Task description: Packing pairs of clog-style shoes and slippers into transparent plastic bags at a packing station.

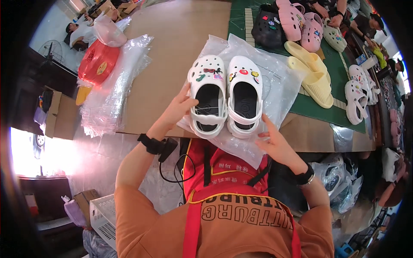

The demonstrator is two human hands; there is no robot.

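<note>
While two perforated white clogs (226, 96) sit centre-frame on crinkly clear plastic (279, 86), left hand (178, 107) touches one, right hand (275, 144) presses plastic, both grips spread.

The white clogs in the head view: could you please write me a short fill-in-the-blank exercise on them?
1. The pair of white clogs lies on a clear ____ bag.
2. The left hand touches the clog on the person's ____ side.
3. The right hand rests at the bag's near edge, holding ____.
4. The yellow slides lie on a ____ mat.

Missing words: plastic; left; nothing; green
</note>
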